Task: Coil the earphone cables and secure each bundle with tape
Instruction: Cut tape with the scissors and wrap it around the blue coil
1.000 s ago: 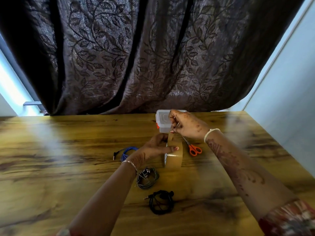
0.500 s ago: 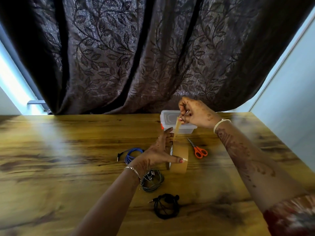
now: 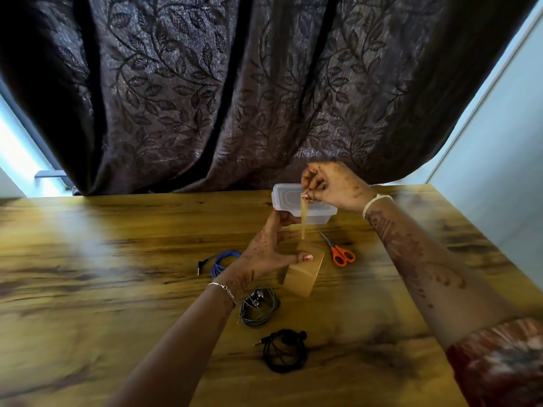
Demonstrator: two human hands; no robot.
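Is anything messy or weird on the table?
Just one thing. The brown tape strip stretched between the brown tape roll and the right hand looks very thin, perhaps twisted or seen edge-on. The orange-handled scissors and the clear lidded plastic box sit tidily.

The brown tape roll (image 3: 304, 274) was before the clear plastic box (image 3: 286, 198); orange-handled scissors (image 3: 339, 254) lay right of it, blue cable coil (image 3: 223, 259) left, grey earphone coil (image 3: 260, 308) nearer, black earphone coil (image 3: 283, 349) nearest
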